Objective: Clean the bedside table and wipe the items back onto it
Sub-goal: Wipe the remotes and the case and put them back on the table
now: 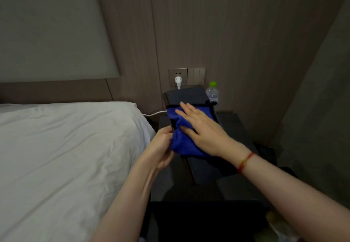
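A long dark flat box-like item [186, 94] is held tilted above the dark bedside table [236, 126]. My left hand [161, 147] grips its left edge with curled fingers. A crumpled blue cloth [181, 143] lies on the item's upper face. My right hand [200, 128] presses flat on the cloth, fingers straight and spread. A red string bracelet sits on my right wrist.
A clear water bottle with a green cap [212, 92] stands at the table's back by the wall. A white plug [178, 81] sits in the wall socket, its cable running left behind the bed [66, 147]. Switches are beside the socket.
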